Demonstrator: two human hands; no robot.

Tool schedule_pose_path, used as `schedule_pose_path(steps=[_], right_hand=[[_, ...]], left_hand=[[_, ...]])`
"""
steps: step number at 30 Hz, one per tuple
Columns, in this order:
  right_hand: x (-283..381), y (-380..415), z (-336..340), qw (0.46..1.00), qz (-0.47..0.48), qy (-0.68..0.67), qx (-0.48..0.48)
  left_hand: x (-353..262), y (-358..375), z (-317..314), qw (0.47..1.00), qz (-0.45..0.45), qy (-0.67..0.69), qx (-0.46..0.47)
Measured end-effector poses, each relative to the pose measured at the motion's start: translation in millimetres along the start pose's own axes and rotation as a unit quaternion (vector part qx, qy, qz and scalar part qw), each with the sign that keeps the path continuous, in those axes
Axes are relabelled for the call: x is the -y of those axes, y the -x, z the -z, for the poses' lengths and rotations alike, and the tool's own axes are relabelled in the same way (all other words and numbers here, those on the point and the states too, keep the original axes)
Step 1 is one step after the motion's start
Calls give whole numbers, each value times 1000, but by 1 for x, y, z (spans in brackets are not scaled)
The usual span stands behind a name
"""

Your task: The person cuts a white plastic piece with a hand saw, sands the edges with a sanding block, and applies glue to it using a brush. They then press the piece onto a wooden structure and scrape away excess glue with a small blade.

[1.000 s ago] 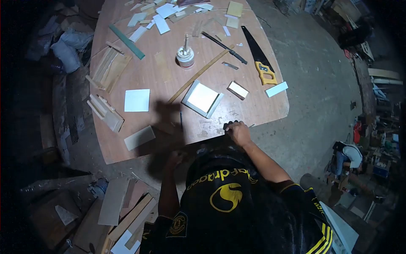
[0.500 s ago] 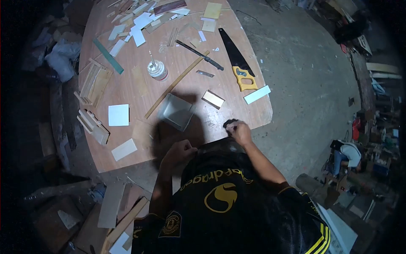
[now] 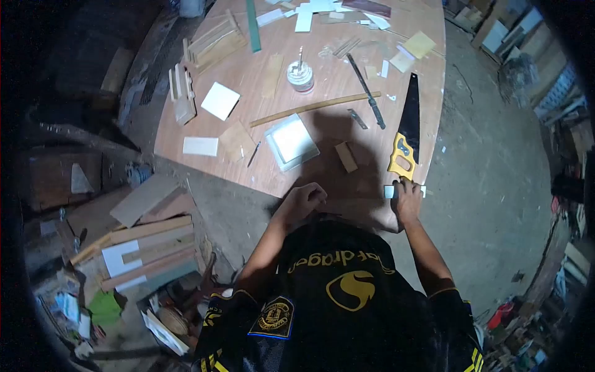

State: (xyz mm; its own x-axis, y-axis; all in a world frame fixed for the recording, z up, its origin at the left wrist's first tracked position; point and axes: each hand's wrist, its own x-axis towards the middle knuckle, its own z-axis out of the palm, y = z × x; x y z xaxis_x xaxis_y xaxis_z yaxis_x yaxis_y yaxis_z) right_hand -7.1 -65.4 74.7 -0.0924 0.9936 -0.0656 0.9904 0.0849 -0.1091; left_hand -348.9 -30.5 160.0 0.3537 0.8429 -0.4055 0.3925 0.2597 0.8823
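My right hand (image 3: 407, 201) is at the table's right edge with its fingers closed over a pale rectangular strip (image 3: 389, 191), whose two ends show on either side. Just beyond it lies a handsaw (image 3: 404, 146) with a yellow handle and black blade. My left hand (image 3: 305, 199) is curled near the front edge of the table, and no object shows in it. Ahead of that hand sits a shallow whitish square box (image 3: 292, 140). A small wooden block (image 3: 346, 157) rests in the shadow between my hands.
On the table (image 3: 217, 167) are an open jar (image 3: 300, 77) with a stick in it, a long wooden stick (image 3: 316, 108), a dark rod-like tool (image 3: 367, 93) and a small blade (image 3: 357, 118). Wood offcuts (image 3: 316, 7) are scattered at the back. Boards (image 3: 149, 239) stand at the lower left.
My right hand has moved right, from a small dark thing at the table's front edge onto the pale strip. My left hand stays curled near the edge. The view has shifted.
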Motion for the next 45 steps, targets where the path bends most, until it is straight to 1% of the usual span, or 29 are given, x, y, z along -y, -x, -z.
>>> schedule_pose_path(steps=[1,2,4,5,6,7,9,10,12,13,14,15,16,18,22,24,25,27,28,31,33,34,36,37,39,40,42,43,45], right_hand=[[-2,-3,4,999,13,-8,34],[-2,-5,6,998,46,-17,29],[7,-11,12,997,47,-39,47],[14,-16,15,995,45,-63,63],[21,-19,17,993,65,-97,9],[31,-24,22,992,73,-99,8],[53,-32,36,967,98,-230,-48],[65,-37,43,967,103,-229,-48],[90,-51,50,942,-25,-326,83],[96,-59,49,942,-21,-324,84],[101,-67,47,894,-47,-437,90],[107,-75,44,831,-74,-543,96],[115,-82,53,831,-73,-542,100],[128,-96,87,735,-184,-640,127],[121,-107,98,763,-152,-608,158],[117,-107,99,743,-83,-654,113],[111,-109,98,744,-84,-653,114],[96,-113,95,839,-79,-493,217],[95,-112,97,839,-81,-492,217],[92,-109,109,828,-74,-506,229],[92,-109,116,801,-84,-536,252],[91,-107,115,801,-84,-536,253],[90,-101,109,774,-47,-577,255],[90,-100,107,774,-46,-578,256],[90,-98,104,799,8,-538,270],[92,-98,107,799,8,-538,270],[95,-99,117,772,36,-573,274],[95,-99,115,772,38,-572,275],[93,-101,105,758,40,-581,293]], left_hand=[[4,3,-6,1000,5,6,-6],[10,5,-10,1000,21,-15,-14],[15,5,-18,998,34,-35,-26],[17,7,-20,996,46,-78,-17],[17,9,-21,991,60,-121,-8],[16,11,-22,991,62,-120,-15],[13,11,-28,989,82,-122,-13],[14,9,-32,989,82,-120,-17],[19,2,-40,996,5,-24,-81],[17,-2,-44,996,5,-21,-84],[15,-5,-49,993,-32,31,-107],[14,-6,-51,986,-68,84,-131],[3,-6,-47,985,-66,86,-133],[-27,-4,-30,974,65,211,-51],[-23,-6,-26,968,66,231,-75],[-28,-7,-14,971,111,201,-67],[-21,-9,-10,971,111,202,-66],[-4,-12,-6,972,105,161,-136],[-8,-13,-3,972,106,162,-134],[-18,-11,0,958,129,193,-170],[-19,-12,1,906,58,366,-204],[-17,-12,1,906,59,366,-204],[-8,-13,0,877,59,418,-232],[-6,-11,0,876,60,418,-233],[-3,-7,3,896,79,371,-229],[3,-6,3,896,79,371,-230],[18,-6,2,870,81,427,-231],[16,-2,5,870,80,428,-233],[10,5,10,923,130,299,-205]])
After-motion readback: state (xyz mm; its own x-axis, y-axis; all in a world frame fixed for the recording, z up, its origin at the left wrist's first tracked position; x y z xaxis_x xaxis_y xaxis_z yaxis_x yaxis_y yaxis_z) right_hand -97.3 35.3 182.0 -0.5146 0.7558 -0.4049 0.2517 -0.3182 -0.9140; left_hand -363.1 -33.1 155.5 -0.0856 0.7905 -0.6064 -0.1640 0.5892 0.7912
